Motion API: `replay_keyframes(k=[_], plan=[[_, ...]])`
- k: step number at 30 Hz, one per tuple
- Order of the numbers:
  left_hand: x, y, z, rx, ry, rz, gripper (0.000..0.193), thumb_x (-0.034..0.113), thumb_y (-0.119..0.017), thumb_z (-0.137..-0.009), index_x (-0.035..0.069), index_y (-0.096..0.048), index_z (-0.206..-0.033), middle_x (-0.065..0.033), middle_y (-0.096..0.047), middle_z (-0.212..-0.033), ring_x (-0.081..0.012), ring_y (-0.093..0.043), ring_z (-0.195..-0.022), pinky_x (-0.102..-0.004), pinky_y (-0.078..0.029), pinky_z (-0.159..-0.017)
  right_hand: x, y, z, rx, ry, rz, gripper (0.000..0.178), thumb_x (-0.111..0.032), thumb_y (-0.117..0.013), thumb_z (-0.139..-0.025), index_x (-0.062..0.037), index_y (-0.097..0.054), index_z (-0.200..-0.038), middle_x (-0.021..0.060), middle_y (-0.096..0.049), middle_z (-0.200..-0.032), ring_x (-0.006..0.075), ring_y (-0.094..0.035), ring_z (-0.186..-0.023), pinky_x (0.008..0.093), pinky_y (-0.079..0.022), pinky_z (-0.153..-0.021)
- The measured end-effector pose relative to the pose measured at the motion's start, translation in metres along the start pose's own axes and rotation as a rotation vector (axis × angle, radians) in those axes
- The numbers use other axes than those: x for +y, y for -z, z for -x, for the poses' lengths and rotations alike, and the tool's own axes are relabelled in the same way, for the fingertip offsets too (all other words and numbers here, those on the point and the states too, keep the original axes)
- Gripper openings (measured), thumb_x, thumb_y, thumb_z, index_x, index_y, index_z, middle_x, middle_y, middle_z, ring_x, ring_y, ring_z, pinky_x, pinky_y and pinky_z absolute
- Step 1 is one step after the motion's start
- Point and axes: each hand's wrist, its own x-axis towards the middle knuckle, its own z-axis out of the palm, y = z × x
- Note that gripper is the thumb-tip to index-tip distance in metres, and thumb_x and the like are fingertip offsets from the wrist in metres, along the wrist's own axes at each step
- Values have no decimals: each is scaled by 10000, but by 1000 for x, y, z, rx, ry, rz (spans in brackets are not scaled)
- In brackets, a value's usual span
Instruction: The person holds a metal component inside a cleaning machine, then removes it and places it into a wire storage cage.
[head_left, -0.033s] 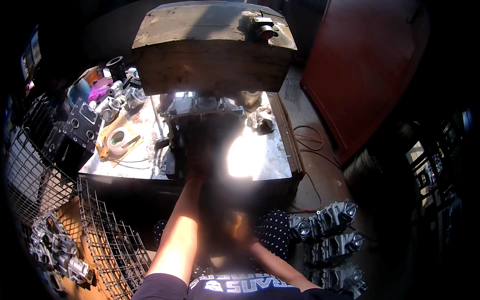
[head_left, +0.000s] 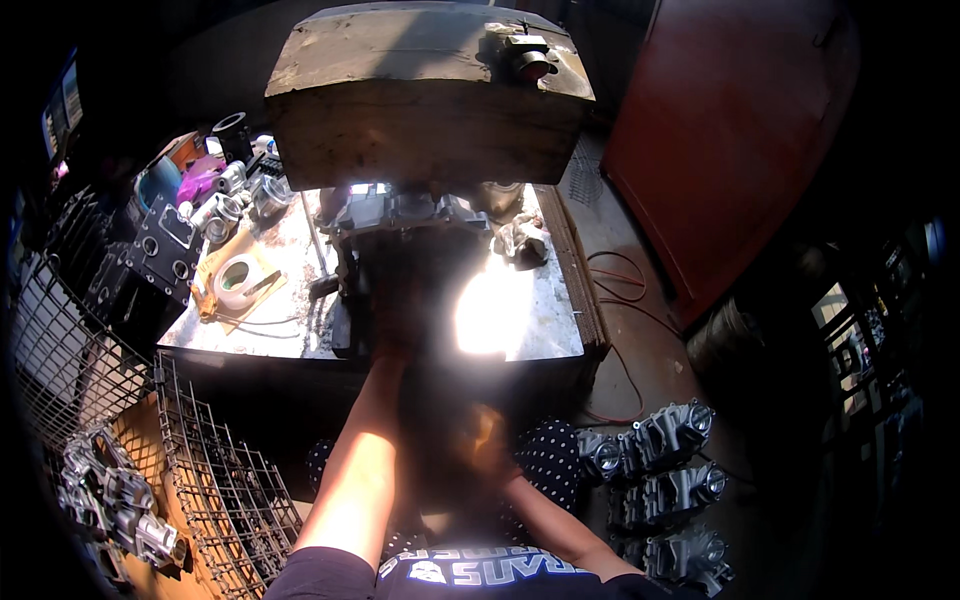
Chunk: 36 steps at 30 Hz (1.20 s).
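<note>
My left hand (head_left: 392,325) reaches forward to the table's front edge, just below a grey cast-metal part (head_left: 410,212). Deep shadow and glare hide its fingers and whatever they touch. Closer to my body, my right hand (head_left: 485,440) is a dim, sunlit blur above my dotted trousers. Its fingers are smeared, so I cannot make out what it holds, if anything. The cast part sits on the white-topped table (head_left: 270,335), under the front of a large wooden box (head_left: 420,130). A dark handle-like piece (head_left: 323,287) sticks out left of my left hand.
A tape roll (head_left: 236,281) lies on cardboard at the left, near several metal parts and a black plate (head_left: 160,250). A wire basket (head_left: 225,450) holds castings (head_left: 120,500). More castings (head_left: 665,490) stand at the lower right. A red hose (head_left: 625,285) runs along the floor.
My right hand has shifted slightly forward and to the right. My left arm and the cast part look the same.
</note>
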Motion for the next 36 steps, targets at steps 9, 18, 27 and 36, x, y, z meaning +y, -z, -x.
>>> replay_keyframes(k=[9,18,27,36], plan=[[-2,-38,5,216,4,-570,362,190,-401,-946,157,-441,-1305,-109,-506,-1236,-289,-459,-1172,-434,-309,-1044,-30,37,-214,249,483,1047,424,-227,-614,-755,-57,-552,-1140,150,-576,-1069,323,-505,-1018,425,-369,-925],[-6,-24,4,-54,138,198,397,204,-398,-913,142,-449,-1301,-126,-454,-1302,-304,-399,-1232,-441,-272,-1057,34,20,-250,-96,532,1205,229,-93,-474,-809,-28,-620,-974,111,-621,-879,248,-614,-833,353,-477,-670],[4,16,-9,52,159,323,247,202,-465,-918,94,-626,-1071,-116,-601,-1107,-296,-525,-1088,-422,-376,-981,-39,-2,-217,989,753,3107,364,-267,-416,-930,-203,-452,-574,-72,-428,-478,39,-374,-368,222,-289,-331],[-6,-4,2,2,19,203,421,208,-401,-906,179,-433,-1325,-131,-463,-1309,-313,-428,-1208,-471,-258,-1059,9,5,-244,678,951,2585,251,-212,-443,-853,-129,-527,-633,-24,-442,-500,97,-431,-423,270,-340,-391]])
